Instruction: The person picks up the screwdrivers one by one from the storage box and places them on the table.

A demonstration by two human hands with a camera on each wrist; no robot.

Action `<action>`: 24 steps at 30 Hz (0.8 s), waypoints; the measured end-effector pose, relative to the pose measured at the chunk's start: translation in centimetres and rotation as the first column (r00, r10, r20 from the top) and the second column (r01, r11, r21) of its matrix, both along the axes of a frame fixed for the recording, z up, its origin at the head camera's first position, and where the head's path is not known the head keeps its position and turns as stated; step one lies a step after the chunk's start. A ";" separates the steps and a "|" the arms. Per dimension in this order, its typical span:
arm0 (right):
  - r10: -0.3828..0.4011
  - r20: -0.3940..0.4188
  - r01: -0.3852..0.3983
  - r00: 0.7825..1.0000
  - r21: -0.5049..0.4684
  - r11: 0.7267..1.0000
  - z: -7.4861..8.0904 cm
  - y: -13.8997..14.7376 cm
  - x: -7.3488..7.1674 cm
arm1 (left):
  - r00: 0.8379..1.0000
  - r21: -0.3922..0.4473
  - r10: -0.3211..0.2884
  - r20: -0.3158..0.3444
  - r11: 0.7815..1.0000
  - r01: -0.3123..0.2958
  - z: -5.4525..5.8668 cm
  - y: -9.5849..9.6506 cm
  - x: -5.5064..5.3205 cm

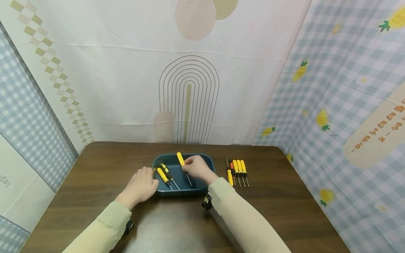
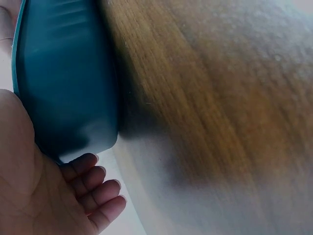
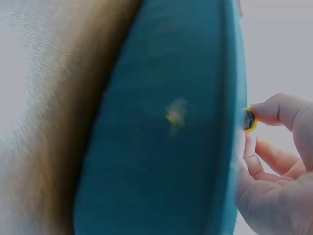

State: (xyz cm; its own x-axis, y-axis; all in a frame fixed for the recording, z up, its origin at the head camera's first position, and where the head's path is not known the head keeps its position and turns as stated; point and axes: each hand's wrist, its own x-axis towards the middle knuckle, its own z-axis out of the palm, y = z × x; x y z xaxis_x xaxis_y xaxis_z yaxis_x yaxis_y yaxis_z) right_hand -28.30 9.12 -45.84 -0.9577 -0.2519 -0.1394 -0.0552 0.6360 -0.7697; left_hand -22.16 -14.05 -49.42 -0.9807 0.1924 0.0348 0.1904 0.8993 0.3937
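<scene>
My right hand [image 1: 198, 168] pinches a yellow-handled screwdriver [image 1: 180, 159] between thumb and fingers over the blue tray [image 1: 183, 193]. Its shaft slants down towards the tray floor. In the right wrist view, only the round end of the yellow-and-black handle [image 3: 251, 120] shows past the tray rim. My left hand [image 1: 141, 184] holds the tray's left end, fingers bent down along the outer wall and thumb at the rim. Inside the tray, on the left, lie another yellow-handled screwdriver [image 1: 163, 175] and a black-and-yellow one [image 1: 166, 171], tips towards me.
Right of the tray, several screwdrivers [image 1: 240, 168] lie in a row on the brown wooden table [image 1: 275, 196], mostly yellow-handled; one handle is red [image 1: 231, 165]. A patterned cloth [image 1: 126, 88] hangs behind the table, with checked cloth [image 1: 332, 88] at the right.
</scene>
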 end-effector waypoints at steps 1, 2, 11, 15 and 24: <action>-0.003 -0.001 0.003 1.000 -0.024 1.000 0.2 0.2 -0.1 | 1.000 0.001 -0.002 -0.001 1.000 0.002 0.0 0.0 0.0; -0.006 -0.005 0.006 1.000 -0.045 0.999 0.3 0.5 -0.1 | 1.000 0.002 -0.003 -0.001 1.000 0.003 0.0 0.0 0.0; -0.066 0.009 0.067 0.998 -0.195 0.979 2.0 3.9 -0.5 | 1.000 0.010 -0.002 0.003 1.000 0.002 -0.1 0.0 0.0; -0.092 0.032 0.097 0.995 -0.247 0.964 2.6 5.8 -0.5 | 1.000 0.014 -0.003 0.001 1.000 0.003 0.0 0.0 0.0; -0.154 0.013 0.153 0.988 -0.223 0.963 3.6 9.7 -0.6 | 1.000 0.012 -0.001 0.006 1.000 0.001 0.0 -0.1 0.0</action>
State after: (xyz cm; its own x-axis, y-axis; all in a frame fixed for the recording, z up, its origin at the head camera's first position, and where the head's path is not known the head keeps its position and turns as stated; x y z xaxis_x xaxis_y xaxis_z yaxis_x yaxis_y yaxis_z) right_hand -28.87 18.82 -42.25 -0.9877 -0.1260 -0.0922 0.0260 0.4497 -0.8928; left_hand -22.15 -14.10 -49.44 -0.9807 0.1928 0.0309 0.1886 0.8942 0.4059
